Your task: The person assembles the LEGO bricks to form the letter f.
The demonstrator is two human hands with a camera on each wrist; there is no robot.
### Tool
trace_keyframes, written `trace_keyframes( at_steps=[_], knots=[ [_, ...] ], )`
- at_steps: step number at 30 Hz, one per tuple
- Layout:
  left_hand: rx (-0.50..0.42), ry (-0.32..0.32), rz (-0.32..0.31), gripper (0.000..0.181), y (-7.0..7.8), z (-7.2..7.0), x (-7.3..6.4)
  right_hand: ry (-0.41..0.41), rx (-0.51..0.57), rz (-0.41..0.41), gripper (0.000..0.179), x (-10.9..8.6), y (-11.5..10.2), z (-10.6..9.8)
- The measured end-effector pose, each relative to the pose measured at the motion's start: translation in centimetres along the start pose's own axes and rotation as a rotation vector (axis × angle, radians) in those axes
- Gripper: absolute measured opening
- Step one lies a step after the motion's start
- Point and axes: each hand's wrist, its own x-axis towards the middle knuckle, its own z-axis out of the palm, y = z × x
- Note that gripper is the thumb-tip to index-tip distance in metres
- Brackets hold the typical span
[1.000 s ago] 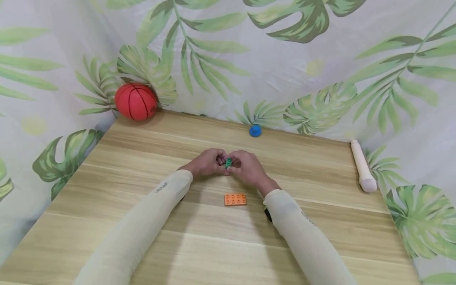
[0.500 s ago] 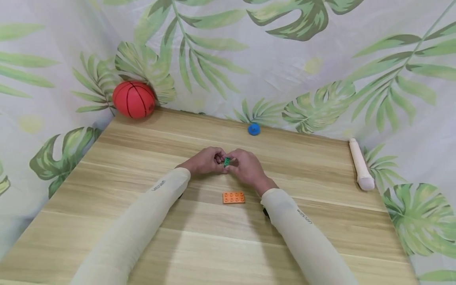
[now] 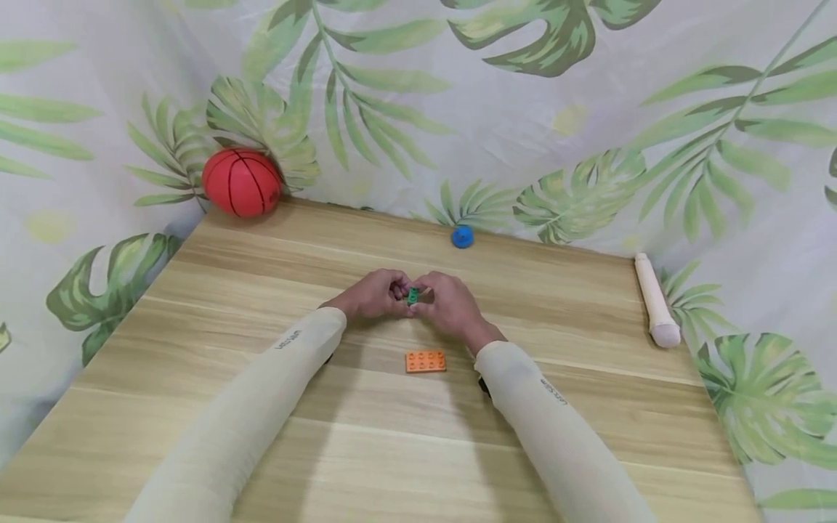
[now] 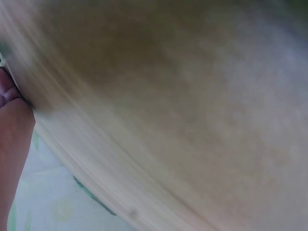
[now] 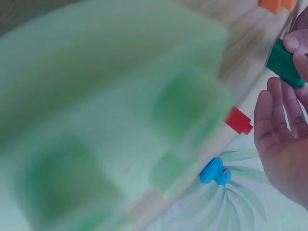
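In the head view my left hand (image 3: 375,296) and right hand (image 3: 447,303) meet near the middle of the table. Between their fingertips they pinch a small green toy building brick (image 3: 413,296), its studs facing up toward the head camera. The fingers partly cover it. An orange building brick (image 3: 426,361) with two rows of studs lies flat on the table, nearer to me. The right wrist view shows the green brick (image 5: 283,61) from the side, with fingers (image 5: 292,42) at it. A red brick (image 5: 239,121) also shows there; the hands hide it in the head view.
A red ball (image 3: 240,183) with black lines sits at the back left corner. Near the back edge is a small blue toy (image 3: 462,237). A pale microphone-shaped object (image 3: 657,301) lies along the right edge. A blurred pale green shape (image 5: 120,120) fills much of the right wrist view.
The whole head view drifts slightly, so everything appears a little farther left. Both hands stay together on the green brick.
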Motion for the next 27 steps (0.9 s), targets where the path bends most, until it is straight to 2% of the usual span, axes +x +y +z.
trace_keyframes(
  at_steps=[4,10,15,17,19,22,27],
  knots=[
    [0.008,0.007,-0.016,0.032,-0.2,0.0,-0.2,0.012,-0.015,-0.005,0.032,-0.1,-0.2,0.5],
    [0.012,0.014,0.002,0.032,-0.1,0.1,-0.3,0.033,-0.089,-0.024,0.036,-0.6,-0.6,0.9],
    [0.001,0.016,-0.004,0.033,0.3,-0.1,-0.5,-0.023,-0.033,0.023,0.058,-2.0,-1.1,0.2],
    [-0.004,0.01,-0.006,0.033,0.5,0.0,-0.4,-0.049,-0.005,0.042,0.062,-3.0,-1.2,-0.5],
    [-0.012,0.007,-0.005,0.033,0.6,-0.1,-0.4,-0.075,0.001,0.027,0.06,-4.0,-1.3,-0.9],
    [-0.006,0.013,-0.006,0.033,0.5,-0.2,-0.4,-0.157,-0.018,-0.034,0.058,-5.5,-1.6,-1.1],
    [0.001,0.01,-0.013,0.033,0.2,-0.1,-0.3,-0.355,-0.063,-0.137,0.062,-7.9,-2.1,-0.4]
  ],
)
